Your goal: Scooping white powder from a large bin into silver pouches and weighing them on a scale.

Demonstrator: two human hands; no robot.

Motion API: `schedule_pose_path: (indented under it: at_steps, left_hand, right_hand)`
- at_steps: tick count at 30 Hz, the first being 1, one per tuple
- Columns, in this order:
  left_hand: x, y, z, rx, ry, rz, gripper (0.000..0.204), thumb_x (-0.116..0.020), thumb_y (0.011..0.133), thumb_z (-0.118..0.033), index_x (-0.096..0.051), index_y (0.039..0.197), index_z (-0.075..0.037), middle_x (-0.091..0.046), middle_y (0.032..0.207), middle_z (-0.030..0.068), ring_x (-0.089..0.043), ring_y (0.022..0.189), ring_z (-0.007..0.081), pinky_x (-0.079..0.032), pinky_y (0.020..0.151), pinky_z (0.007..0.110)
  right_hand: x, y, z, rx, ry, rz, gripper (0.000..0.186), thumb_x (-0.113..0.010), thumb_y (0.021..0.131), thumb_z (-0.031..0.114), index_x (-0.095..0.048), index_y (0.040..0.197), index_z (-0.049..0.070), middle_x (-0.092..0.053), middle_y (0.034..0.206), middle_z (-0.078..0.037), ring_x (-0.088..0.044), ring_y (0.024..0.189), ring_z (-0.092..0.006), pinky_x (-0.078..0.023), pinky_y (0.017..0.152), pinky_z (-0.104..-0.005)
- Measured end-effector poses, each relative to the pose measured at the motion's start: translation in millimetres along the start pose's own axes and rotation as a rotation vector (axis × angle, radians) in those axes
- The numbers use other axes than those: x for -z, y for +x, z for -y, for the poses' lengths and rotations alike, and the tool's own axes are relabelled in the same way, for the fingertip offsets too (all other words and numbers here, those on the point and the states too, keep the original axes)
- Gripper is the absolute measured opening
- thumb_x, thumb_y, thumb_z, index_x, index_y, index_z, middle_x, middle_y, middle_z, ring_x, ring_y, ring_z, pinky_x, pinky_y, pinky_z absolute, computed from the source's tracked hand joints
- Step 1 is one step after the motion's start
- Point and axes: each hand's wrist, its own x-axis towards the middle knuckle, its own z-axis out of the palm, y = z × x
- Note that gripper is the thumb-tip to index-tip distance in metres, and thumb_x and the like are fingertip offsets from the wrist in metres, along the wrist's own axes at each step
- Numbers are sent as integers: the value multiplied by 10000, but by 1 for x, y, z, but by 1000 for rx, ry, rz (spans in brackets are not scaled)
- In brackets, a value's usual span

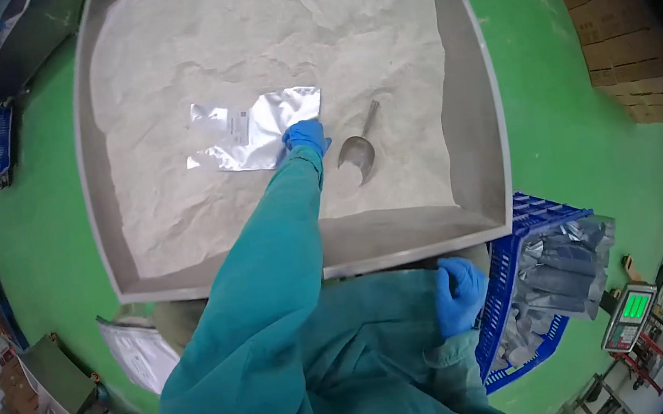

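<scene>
From where I stand, the silver pouch (pixel 269 125) lies on the pale powder (pixel 225 37) in the big metal tray (pixel 476 129), the left hand (pixel 306 137) clamped on its right edge. Just right of that hand, a metal scoop (pixel 357 153) rests on the powder. The right hand (pixel 461 294) hangs half curled beside a blue basket (pixel 498 302) of foil bags (pixel 563 264); whether it grips anything I cannot tell.

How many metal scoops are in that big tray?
1: a metal scoop lies on the pale powder in the tray, just right of the silver pouch. Any buried in the powder wouldn't show.
</scene>
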Motion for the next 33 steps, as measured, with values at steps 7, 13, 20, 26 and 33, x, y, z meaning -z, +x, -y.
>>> schedule_pose_path:
  at_steps: [7,13,20,26,33]
  left_hand:
    - [-37,17,25,-154,-163,-173,208,-591,726,-237,-656,835,-74,-635,820,160,-620,788,319,-482,677,428]
    - [61,-69,44,-133,-350,-139,244,-647,665,-292,-656,730,-57,-629,783,167,-612,746,326,-483,677,409]
    - [166,-214,25,-144,-418,-95,332,-719,582,-397,-658,648,-77,-624,702,145,-606,674,321,-485,610,395]
    - [156,-264,29,-114,-496,-420,145,-545,774,-234,-572,779,-91,-594,666,154,-584,641,362,-430,551,460]
    - [157,-297,4,-320,-649,-572,165,-501,793,-121,-519,957,-123,-607,865,155,-595,731,335,-452,577,435]
  right_hand:
    - [-4,11,-8,27,-22,58,155,-650,710,106,-610,859,99,-602,856,-69,-568,801,-252,-403,750,-355]
    - [-4,6,-15,66,18,-8,118,-652,740,106,-605,848,99,-608,832,-52,-576,782,-237,-406,726,-354]
    - [-14,38,75,293,464,-187,100,-654,729,88,-601,783,22,-587,783,-105,-572,730,-259,-454,665,-369]
    - [-45,85,131,796,-226,513,175,-581,694,126,-617,847,49,-599,926,-161,-571,889,-267,-444,724,-387]
    - [-110,77,105,971,-177,492,363,-431,868,368,-631,1000,95,-646,920,-151,-601,864,-330,-460,785,-408]
